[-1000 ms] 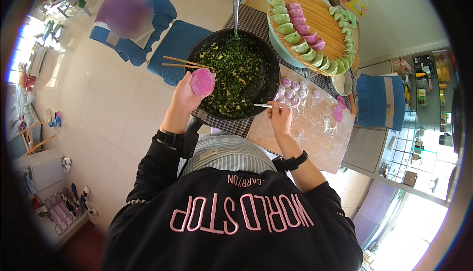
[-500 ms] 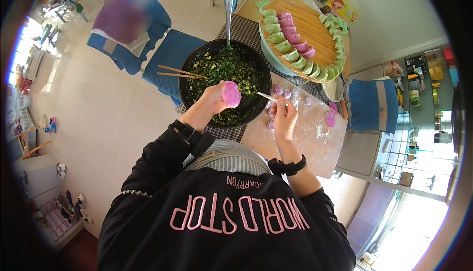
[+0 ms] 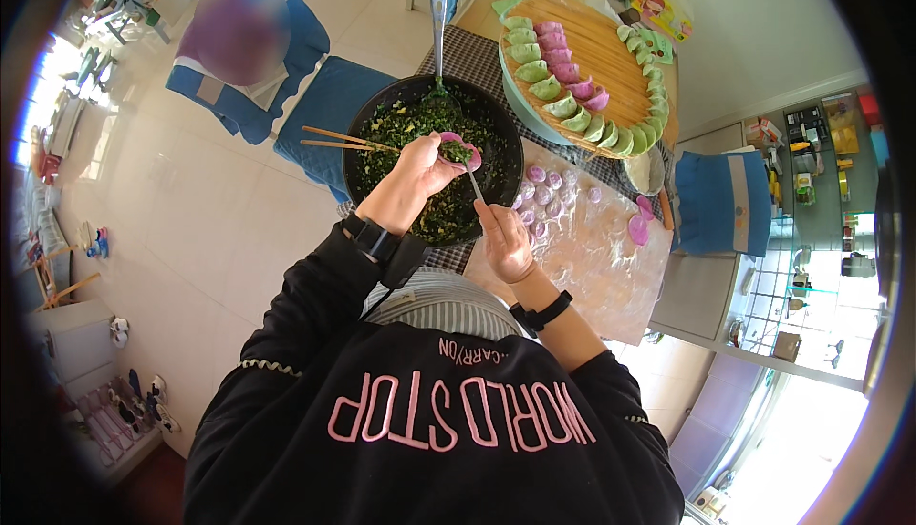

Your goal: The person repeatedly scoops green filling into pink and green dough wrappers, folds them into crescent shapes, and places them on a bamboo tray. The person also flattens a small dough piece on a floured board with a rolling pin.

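My left hand point(image 3: 417, 170) is cupped around a round pink dumpling wrapper point(image 3: 469, 156) that carries a dab of green filling, and holds it over the black bowl point(image 3: 361, 146) of chopped green filling. My right hand point(image 3: 503, 239) grips a thin filling stick point(image 3: 473, 185) whose tip touches the wrapper. Wooden chopsticks point(image 3: 339, 139) rest across the bowl's left rim. A metal spoon point(image 3: 438, 24) stands in the filling at the far side.
A round wooden tray point(image 3: 601, 48) holds rows of green and pink folded dumplings. Several small pink dough discs point(image 3: 549, 191) lie on a floured board point(image 3: 601, 258). Blue chairs point(image 3: 329, 105) stand at the left; another blue chair point(image 3: 725, 203) stands at the right. A seated person point(image 3: 239, 29) is at the upper left.
My left hand carried the bare pink wrapper rightward over the bowl. My right hand brought the stick to it, and green filling now lies on the wrapper.
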Available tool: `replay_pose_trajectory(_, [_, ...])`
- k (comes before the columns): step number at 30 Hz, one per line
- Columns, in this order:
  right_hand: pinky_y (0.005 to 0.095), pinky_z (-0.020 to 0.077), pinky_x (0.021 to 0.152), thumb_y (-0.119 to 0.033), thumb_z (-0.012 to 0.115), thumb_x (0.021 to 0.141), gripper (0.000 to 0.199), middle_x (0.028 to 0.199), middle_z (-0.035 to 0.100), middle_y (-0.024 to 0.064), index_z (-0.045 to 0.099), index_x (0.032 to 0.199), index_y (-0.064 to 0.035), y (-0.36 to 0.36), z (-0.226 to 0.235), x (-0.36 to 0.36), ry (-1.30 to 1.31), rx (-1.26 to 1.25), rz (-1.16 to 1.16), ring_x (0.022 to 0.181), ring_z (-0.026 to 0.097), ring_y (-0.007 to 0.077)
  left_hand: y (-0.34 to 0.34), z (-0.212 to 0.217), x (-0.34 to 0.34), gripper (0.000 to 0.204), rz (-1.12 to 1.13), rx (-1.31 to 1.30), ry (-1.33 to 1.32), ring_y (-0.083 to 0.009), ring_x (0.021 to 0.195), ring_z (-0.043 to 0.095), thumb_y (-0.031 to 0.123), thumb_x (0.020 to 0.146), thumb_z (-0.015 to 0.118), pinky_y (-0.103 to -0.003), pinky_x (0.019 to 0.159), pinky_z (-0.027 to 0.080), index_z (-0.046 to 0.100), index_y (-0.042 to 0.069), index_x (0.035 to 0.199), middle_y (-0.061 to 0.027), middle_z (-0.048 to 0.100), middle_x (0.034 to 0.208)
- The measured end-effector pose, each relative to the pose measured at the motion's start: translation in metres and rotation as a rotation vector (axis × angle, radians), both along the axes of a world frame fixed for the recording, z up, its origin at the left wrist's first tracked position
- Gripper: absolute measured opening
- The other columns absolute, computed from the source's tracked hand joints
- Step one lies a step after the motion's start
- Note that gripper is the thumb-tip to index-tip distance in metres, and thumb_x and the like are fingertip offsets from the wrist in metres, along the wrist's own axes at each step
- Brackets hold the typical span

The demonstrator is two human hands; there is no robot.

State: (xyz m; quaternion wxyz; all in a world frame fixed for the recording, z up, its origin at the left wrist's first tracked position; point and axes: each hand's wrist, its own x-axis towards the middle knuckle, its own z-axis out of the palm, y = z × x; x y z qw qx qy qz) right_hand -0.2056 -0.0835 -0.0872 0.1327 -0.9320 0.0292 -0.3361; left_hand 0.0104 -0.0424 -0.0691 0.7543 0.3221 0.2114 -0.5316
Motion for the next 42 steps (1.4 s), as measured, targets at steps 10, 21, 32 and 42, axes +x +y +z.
replay_pose_trajectory(10, [0.0293, 0.0525, 0.067, -0.002, 0.054, 0.102, 0.025, 0.096, 0.065, 0.0129, 0.067, 0.123, 0.0011, 0.002, 0.021, 0.012, -0.156, 0.475, -0.216, 0.075, 0.062, 0.0176, 0.022, -0.016, 0.003, 0.040, -0.164, -0.246, -0.080, -0.0474, 0.119, 0.056, 0.024, 0.112, 0.026, -0.060, 0.105, 0.048, 0.052, -0.002, 0.128, -0.0310, 0.052, 0.126])
replay_pose_trajectory(21, [0.0294, 0.0535, 0.068, -0.001, 0.054, 0.101, 0.023, 0.096, 0.066, 0.0116, 0.067, 0.120, 0.0005, 0.002, 0.036, 0.014, -0.198, 0.574, -0.199, 0.075, 0.063, 0.0186, 0.035, -0.035, 0.013, 0.032, -0.177, -0.384, -0.122, -0.0426, 0.119, 0.055, 0.016, 0.110, 0.035, -0.054, 0.109, 0.045, 0.054, -0.001, 0.129, -0.0227, 0.053, 0.126])
replay_pose_trajectory(32, [0.0351, 0.0530, 0.074, 0.005, 0.060, 0.085, 0.039, 0.098, 0.064, 0.0147, 0.067, 0.123, -0.0008, -0.005, 0.000, -0.010, -0.007, 0.362, -0.109, 0.087, 0.064, 0.0270, 0.068, -0.037, 0.055, 0.029, -0.258, -0.555, -0.399, -0.0314, 0.116, 0.059, 0.015, 0.101, 0.059, -0.045, 0.108, 0.048, 0.057, -0.001, 0.125, -0.0146, 0.061, 0.118])
replay_pose_trajectory(42, [0.0420, 0.0464, 0.086, 0.001, 0.066, 0.077, 0.049, 0.109, 0.059, 0.0092, 0.061, 0.125, -0.0072, 0.008, 0.012, 0.003, 0.307, 0.132, 0.251, 0.098, 0.060, 0.0288, 0.079, -0.001, 0.040, 0.037, -0.374, -0.508, -0.488, -0.0269, 0.117, 0.062, 0.009, 0.098, 0.064, -0.040, 0.106, 0.050, 0.054, 0.000, 0.132, -0.0131, 0.059, 0.126])
